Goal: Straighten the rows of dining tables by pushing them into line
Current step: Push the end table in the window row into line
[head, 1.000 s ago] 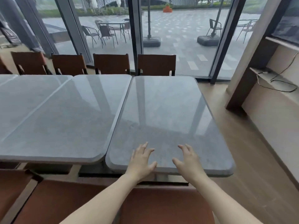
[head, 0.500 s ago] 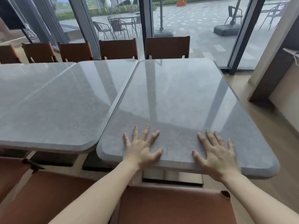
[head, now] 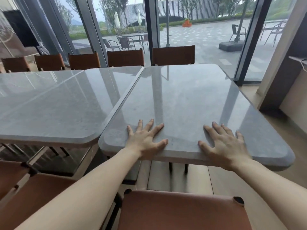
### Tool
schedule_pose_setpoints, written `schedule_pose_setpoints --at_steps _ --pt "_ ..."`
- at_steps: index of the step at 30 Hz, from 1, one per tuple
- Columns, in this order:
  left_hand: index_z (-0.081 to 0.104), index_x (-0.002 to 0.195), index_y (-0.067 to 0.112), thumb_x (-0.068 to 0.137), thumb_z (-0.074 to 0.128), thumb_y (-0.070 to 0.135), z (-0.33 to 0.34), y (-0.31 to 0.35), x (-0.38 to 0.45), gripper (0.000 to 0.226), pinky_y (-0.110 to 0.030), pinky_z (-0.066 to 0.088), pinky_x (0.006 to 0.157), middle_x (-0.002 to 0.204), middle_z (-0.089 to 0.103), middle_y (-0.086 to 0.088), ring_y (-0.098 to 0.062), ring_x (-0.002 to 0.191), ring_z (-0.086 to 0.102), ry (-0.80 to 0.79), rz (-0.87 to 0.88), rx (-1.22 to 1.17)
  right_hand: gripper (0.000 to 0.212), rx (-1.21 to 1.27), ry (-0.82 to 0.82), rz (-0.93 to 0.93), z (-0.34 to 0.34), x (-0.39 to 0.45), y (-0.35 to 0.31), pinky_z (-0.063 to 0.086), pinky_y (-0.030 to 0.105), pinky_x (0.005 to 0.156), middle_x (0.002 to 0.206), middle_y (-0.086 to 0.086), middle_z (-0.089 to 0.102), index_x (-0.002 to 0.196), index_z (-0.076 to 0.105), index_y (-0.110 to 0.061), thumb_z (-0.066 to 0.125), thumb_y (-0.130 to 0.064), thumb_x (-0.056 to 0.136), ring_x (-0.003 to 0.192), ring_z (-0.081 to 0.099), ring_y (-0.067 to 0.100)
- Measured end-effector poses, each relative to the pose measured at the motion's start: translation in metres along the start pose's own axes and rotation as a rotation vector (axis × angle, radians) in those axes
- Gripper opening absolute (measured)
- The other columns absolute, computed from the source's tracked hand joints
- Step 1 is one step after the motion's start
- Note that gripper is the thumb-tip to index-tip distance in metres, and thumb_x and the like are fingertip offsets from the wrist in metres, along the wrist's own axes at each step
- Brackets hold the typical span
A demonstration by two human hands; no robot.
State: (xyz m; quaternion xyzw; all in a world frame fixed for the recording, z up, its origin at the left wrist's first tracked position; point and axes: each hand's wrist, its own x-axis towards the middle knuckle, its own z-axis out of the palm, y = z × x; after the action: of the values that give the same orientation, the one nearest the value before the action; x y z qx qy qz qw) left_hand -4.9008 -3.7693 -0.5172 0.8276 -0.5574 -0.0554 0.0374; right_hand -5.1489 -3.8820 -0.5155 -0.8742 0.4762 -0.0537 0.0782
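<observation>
A grey stone-topped dining table (head: 186, 100) stands in front of me, its near edge sticking out closer to me than the edge of the neighbouring grey table (head: 54, 110) on its left. The two tops touch at the far end and gape slightly near me. My left hand (head: 146, 140) lies flat on the near left part of the top, fingers spread. My right hand (head: 224, 145) lies flat on the near right part, fingers spread, wrist over the edge.
A brown leather chair back (head: 182, 211) is right below me, with another (head: 29, 196) to its left. Several brown chairs (head: 172, 55) line the far side against the glass wall. A dark wall pillar (head: 282, 75) and wooden floor (head: 282, 130) lie to the right.
Both hands went from hovering at the near edge to lying flat on the top, then spread wider apart. The view has come closer, and the table's near edge appears to have swung towards me.
</observation>
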Motion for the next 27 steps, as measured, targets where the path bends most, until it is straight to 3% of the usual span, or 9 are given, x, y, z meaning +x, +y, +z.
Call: schedule_pose_setpoints --at_steps 7,15,20,27 --pt "0.014 0.154 0.055 0.092 0.036 0.075 0.000 0.001 0.001 0.069 -0.069 -0.001 0.118 0.170 0.005 0.010 -0.029 0.156 0.000 0.026 -0.009 0.006 0.070 -0.017 0.011 -0.010 0.002 0.002 0.002 0.008 0.054 0.123 0.169 -0.006 0.015 0.155 0.024 -0.039 0.031 -0.069 0.093 0.156 0.010 0.019" --pt "0.014 0.154 0.054 0.091 0.036 0.075 -0.003 -0.001 0.004 0.070 -0.068 -0.001 0.118 0.170 0.006 0.010 -0.029 0.157 0.000 0.028 -0.006 0.000 0.073 -0.009 0.008 -0.010 -0.001 0.006 0.000 0.008 0.053 0.124 0.170 -0.006 0.013 0.157 0.022 -0.038 0.030 -0.070 0.092 0.157 0.008 0.018" --pt "0.016 0.154 0.054 0.091 0.036 0.075 -0.004 -0.004 0.011 0.070 -0.069 -0.001 0.118 0.170 0.008 0.010 -0.029 0.156 0.001 0.033 0.001 -0.010 0.082 0.011 0.008 -0.007 -0.003 0.013 -0.003 0.009 0.054 0.123 0.169 -0.007 0.014 0.157 0.023 -0.039 0.017 -0.074 0.083 0.157 0.010 0.018" --pt "0.018 0.154 0.054 0.091 0.038 0.075 -0.004 -0.006 0.024 0.069 -0.069 0.000 0.118 0.170 0.009 0.010 -0.029 0.156 0.002 0.046 0.003 -0.023 0.073 0.007 0.020 -0.003 -0.001 0.026 -0.001 0.008 0.054 0.124 0.170 -0.007 0.014 0.158 0.024 -0.038 0.033 -0.068 0.092 0.157 0.010 0.018"
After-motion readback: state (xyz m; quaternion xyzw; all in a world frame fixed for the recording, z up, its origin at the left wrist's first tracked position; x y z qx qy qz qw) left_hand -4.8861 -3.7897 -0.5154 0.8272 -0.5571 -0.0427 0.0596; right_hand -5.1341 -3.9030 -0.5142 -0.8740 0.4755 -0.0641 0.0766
